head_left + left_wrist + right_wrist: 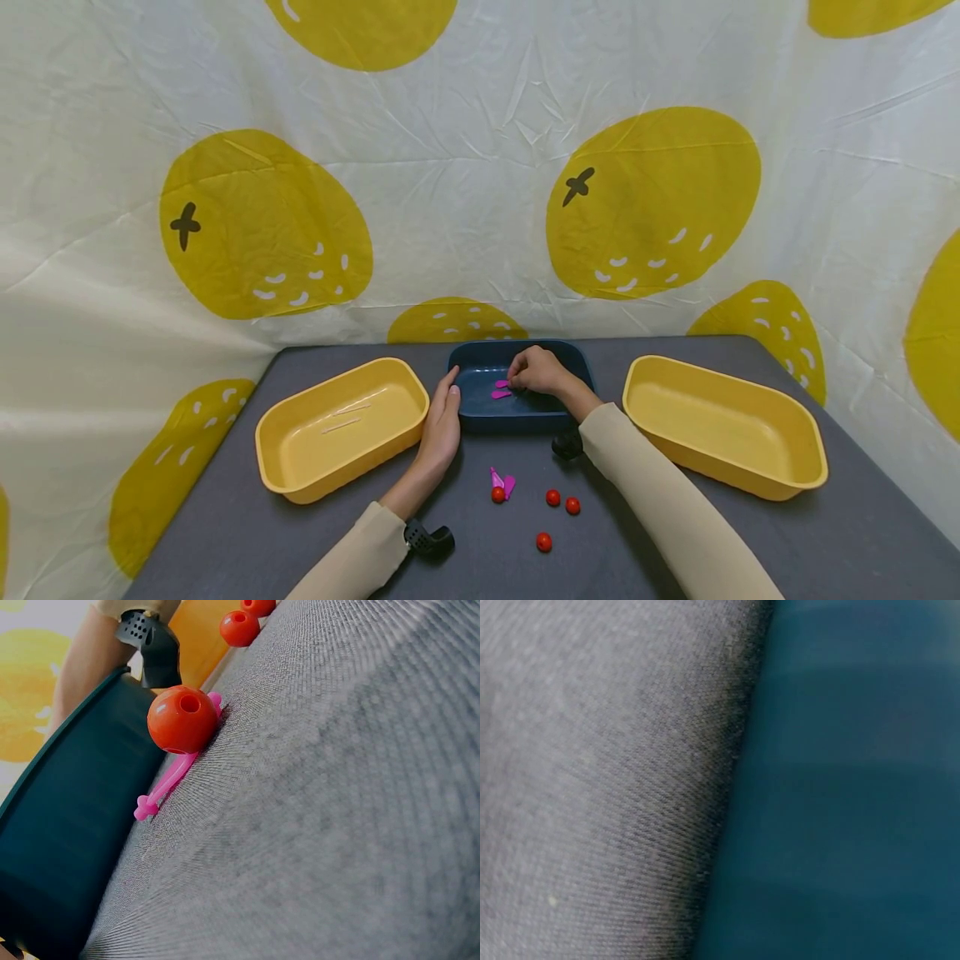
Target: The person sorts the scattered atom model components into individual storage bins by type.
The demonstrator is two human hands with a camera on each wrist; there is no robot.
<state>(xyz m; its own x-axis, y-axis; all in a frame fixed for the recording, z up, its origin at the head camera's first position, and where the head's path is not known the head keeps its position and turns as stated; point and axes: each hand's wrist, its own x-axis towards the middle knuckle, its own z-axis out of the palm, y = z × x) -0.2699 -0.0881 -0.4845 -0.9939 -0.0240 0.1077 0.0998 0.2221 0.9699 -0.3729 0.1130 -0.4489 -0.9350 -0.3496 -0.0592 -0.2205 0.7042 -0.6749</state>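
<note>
My left hand (441,423) rests with straight fingers along the left side of the dark blue bin (517,423). Inside that bin, my right hand (542,372) reaches down with bent fingers and pinches the narrow end of a small pink teardrop-shaped piece (502,384). A second pink piece (500,395) lies just in front of it on the bin floor. On the cloth before the bin, a red bead (182,720) sits against more pink pieces (509,486). The right wrist view holds only the bin's outer wall (840,810) and grey cloth; the fingers are outside it.
A yellow bin (300,490) at the left holds two thin white sticks (341,426). Another yellow bin (750,479) stands at the right, beside my right forearm. Loose red beads (552,497) lie on the grey tablecloth (480,567). A fruit-print curtain (465,225) hangs behind.
</note>
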